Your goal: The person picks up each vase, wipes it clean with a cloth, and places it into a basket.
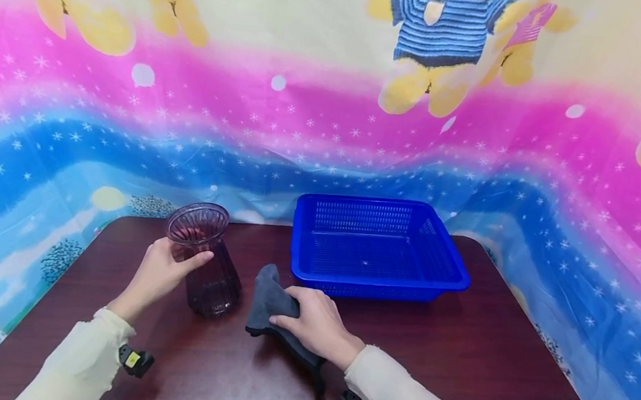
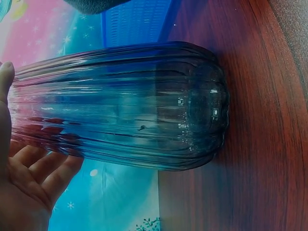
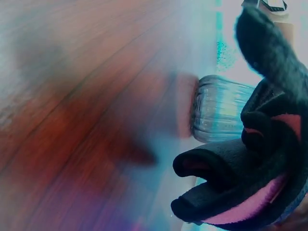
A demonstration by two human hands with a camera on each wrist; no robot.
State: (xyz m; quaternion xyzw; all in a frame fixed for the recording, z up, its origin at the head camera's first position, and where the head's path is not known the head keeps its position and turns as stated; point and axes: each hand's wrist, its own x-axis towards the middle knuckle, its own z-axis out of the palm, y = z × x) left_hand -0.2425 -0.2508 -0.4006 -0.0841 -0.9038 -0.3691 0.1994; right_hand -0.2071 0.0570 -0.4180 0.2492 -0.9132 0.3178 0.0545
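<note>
Upright on the counter [image 1: 456,364], the ribbed glass vase [image 1: 209,266] is gripped by the left hand [image 1: 160,274], fingers curled round its neck. Right hand [image 1: 316,323] at the vase's three o'clock, fingers pinching a dark cloth [image 1: 270,299].

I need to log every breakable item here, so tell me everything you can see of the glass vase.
The vase is tinted, see-through ribbed glass with a wide round mouth, narrower neck and broader body. It stands upright on the dark wooden table, left of the blue basket and beside a dark cloth. The left hand grips its neck; it looks empty.
</note>
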